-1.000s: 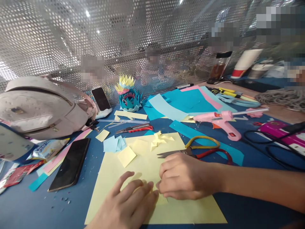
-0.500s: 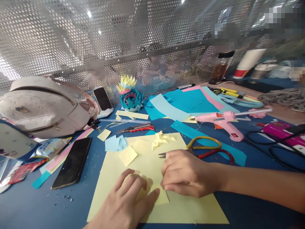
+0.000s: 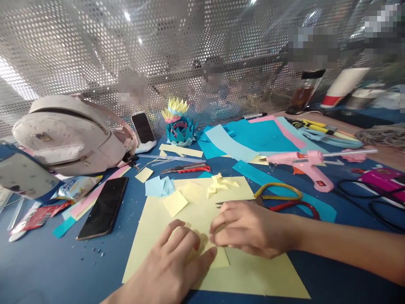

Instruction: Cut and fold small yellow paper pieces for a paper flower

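A small yellow paper square lies under my fingers on a large yellow sheet. My left hand holds the square down with its thumb, its fingers curled beside it. My right hand is closed at the square's upper edge, its fingertips pinched together; the part they grip is mostly hidden. Just behind my right hand lie scissors with one yellow and one red handle loop, blades partly covered. Folded yellow paper pieces and loose yellow squares rest near the sheet's far edge.
Left are a phone, snack wrapper and backpack. Behind the sheet lie light blue squares, a red cutter and a folded-paper model. A pink glue gun lies right, with a black cable beyond.
The view has shifted, so most things appear farther right. My right hand has moved slightly left, closer to my left hand, over the small yellow square.
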Demonstrator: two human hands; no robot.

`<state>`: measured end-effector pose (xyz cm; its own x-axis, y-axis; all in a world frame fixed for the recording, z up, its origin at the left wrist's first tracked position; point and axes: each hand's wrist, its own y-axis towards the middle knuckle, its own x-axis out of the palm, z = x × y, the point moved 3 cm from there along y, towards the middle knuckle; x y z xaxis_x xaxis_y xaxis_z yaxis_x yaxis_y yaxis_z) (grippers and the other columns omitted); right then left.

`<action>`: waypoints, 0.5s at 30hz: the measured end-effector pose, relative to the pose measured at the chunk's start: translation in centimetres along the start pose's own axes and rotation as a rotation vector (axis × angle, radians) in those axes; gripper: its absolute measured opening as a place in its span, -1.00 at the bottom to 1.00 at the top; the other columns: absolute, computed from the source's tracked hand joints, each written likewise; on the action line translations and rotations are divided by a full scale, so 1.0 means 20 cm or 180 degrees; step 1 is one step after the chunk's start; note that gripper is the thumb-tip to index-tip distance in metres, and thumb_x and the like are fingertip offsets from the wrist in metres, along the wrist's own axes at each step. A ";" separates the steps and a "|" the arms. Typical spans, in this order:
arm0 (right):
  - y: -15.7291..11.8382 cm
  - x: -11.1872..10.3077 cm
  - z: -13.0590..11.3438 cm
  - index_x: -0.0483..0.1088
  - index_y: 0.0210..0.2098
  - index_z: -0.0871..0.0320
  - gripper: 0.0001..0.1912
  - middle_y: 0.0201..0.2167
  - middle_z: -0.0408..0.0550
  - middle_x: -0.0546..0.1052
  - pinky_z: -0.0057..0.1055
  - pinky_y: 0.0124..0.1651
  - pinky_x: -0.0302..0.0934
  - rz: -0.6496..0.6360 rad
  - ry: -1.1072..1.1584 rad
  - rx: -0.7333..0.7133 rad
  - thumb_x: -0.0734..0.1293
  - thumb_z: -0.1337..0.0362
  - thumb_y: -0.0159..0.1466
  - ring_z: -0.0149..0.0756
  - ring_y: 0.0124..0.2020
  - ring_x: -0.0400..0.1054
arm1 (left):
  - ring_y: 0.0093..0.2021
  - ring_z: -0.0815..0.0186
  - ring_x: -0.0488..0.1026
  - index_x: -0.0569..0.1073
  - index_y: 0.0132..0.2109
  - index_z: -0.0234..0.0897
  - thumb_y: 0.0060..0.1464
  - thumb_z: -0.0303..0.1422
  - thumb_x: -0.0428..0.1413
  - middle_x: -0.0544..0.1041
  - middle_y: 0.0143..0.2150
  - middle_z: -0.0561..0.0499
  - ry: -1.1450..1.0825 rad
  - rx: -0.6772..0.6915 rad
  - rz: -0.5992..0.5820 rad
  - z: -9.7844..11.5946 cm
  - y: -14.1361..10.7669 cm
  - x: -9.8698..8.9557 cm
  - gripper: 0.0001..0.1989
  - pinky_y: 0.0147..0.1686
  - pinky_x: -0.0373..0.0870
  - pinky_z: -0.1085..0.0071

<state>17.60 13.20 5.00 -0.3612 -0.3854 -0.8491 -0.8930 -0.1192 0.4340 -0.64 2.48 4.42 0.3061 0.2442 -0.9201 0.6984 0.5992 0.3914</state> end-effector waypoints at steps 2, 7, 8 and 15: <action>0.00 -0.02 0.00 0.37 -0.10 0.22 -0.68 -0.23 0.10 0.59 -0.29 -0.15 0.23 0.0049 0.0007 -0.0200 0.01 0.34 0.52 -0.26 -0.17 0.50 | -0.21 0.19 0.38 0.46 0.13 -0.39 0.45 -0.46 -0.23 0.42 -0.21 -0.11 -0.0047 -0.0013 -0.0007 0.00 0.00 0.00 -0.60 -0.02 0.42 0.08; 0.01 -0.02 -0.02 0.34 -0.21 0.19 -0.67 -0.46 -0.02 0.55 -0.30 -0.25 0.21 -0.0015 -0.0118 -0.0477 0.00 0.40 0.50 -0.28 -0.25 0.52 | -0.20 0.20 0.40 0.45 0.15 -0.40 0.46 -0.45 -0.26 0.44 -0.22 -0.12 -0.0010 0.0016 0.0062 0.01 -0.01 0.02 -0.58 0.01 0.42 0.07; 0.01 -0.02 -0.03 0.34 -0.21 0.19 -0.66 -0.48 -0.03 0.54 -0.30 -0.26 0.21 0.0012 -0.0137 -0.0513 -0.01 0.40 0.50 -0.28 -0.25 0.52 | -0.20 0.21 0.41 0.44 0.15 -0.41 0.46 -0.45 -0.26 0.44 -0.22 -0.12 0.0013 0.0034 0.0076 0.01 -0.01 0.02 -0.59 0.02 0.42 0.07; 0.00 -0.02 -0.04 0.35 -0.23 0.20 -0.67 -0.44 0.00 0.55 -0.31 -0.27 0.22 0.0057 -0.0298 -0.0498 0.01 0.43 0.49 -0.29 -0.25 0.50 | -0.18 0.21 0.46 0.44 0.12 -0.45 0.46 -0.47 -0.24 0.50 -0.19 -0.14 0.0054 0.0098 0.0054 0.02 0.00 0.01 -0.62 0.04 0.41 0.10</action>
<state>17.99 12.58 5.67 -0.4068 -0.3026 -0.8619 -0.8361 -0.2568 0.4847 -0.31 2.16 4.21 0.3072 0.2671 -0.9134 0.7129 0.5712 0.4068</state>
